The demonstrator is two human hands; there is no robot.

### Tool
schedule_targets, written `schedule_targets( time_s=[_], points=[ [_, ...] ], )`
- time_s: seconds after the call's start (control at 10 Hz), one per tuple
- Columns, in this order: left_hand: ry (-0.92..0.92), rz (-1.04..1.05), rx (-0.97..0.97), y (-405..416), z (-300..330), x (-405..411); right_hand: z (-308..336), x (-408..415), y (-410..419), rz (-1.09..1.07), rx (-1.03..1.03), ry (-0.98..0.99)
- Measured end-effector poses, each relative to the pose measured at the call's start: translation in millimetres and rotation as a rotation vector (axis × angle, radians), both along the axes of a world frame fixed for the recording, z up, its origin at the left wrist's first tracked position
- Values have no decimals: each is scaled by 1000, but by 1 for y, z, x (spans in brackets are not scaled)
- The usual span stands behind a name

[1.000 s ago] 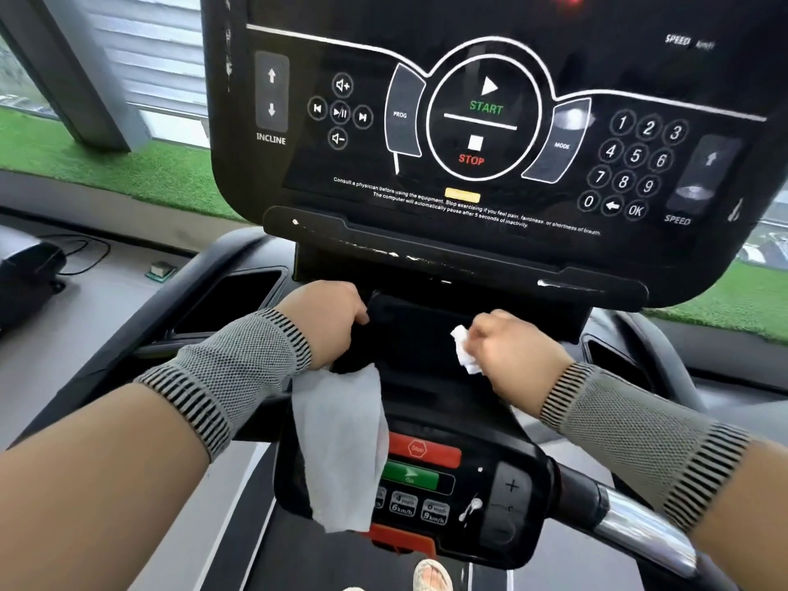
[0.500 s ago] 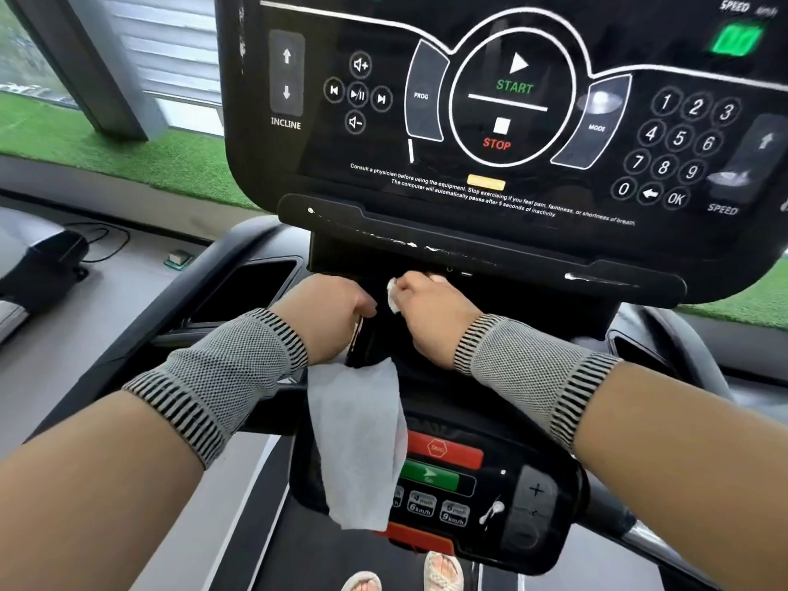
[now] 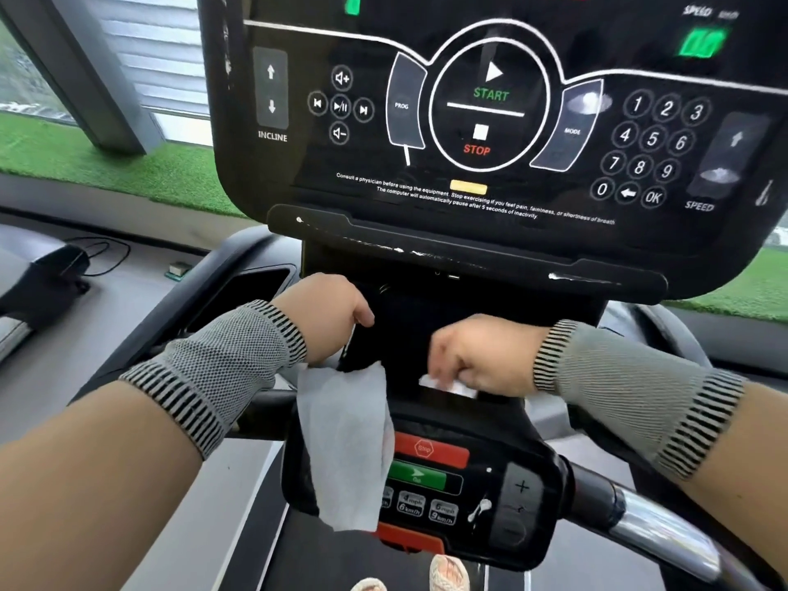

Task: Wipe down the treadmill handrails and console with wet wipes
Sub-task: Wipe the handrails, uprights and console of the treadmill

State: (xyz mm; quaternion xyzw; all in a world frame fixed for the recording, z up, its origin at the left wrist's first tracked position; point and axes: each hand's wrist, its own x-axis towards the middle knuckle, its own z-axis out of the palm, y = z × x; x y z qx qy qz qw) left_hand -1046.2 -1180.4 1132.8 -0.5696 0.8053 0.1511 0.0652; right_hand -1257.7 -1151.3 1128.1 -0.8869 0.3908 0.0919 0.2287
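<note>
- Head view: stood before a black treadmill console [image 3: 490,121] with START and STOP marks, a number pad, and INCLINE and SPEED keys.
- Left hand [image 3: 324,317] curled around a dark object below the console's lower ledge, fingers wrapped together; what that object was, unclear.
- A large white wet wipe [image 3: 345,445] hung down from under that hand, draped over the left edge of the lower control panel [image 3: 477,484].
- Right hand [image 3: 482,356] lay just right of the hanging wipe, fingers bent downward and pinching a small crumpled wipe [image 3: 447,385] against the dark surface between console and lower panel; blurred.
- Striped grey wrist sleeves [image 3: 221,368] on both forearms.
- Red Stop and green Go buttons on the lower panel, with a chrome handrail [image 3: 665,531] running off to the right.
- Shoe tips at the bottom edge; green turf [image 3: 106,164] beyond the machine.
</note>
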Motion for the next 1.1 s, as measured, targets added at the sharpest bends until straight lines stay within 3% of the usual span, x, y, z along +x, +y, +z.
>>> schedule_targets(
  time_s=[0.1, 0.2, 0.3, 0.4, 0.5, 0.6, 0.7, 0.9, 1.0, 1.1],
  points=[
    [-146, 11, 137, -14, 1, -7, -11, -27, -5, -353, -111, 5],
    [-90, -22, 73, -12, -1, -7, -23, -15, -9, -344, -282, 152],
    [0, -11, -38, 3, 2, -2, -31, 20, -17, -224, -319, 33],
    [-42, -44, -24, 3, 4, -7, -27, 42, -27, -122, -313, -12],
    [-106, -94, 29, 2, 11, -17, -16, 24, -17, -17, -222, -35],
    [-75, -94, 66, 2, 16, -26, -4, -6, 6, -57, -60, -71],
    [-25, -109, 40, 6, 19, -39, 2, -28, 20, -104, 55, 15],
    [-54, -150, 31, 7, 27, -55, -27, -26, -9, -292, -324, 72],
    [-155, -168, 127, 5, 32, -67, -31, -13, -10, -295, -373, -9],
    [-180, -195, 146, 7, 31, -74, -21, -21, 11, -120, -281, 6]
  ],
)
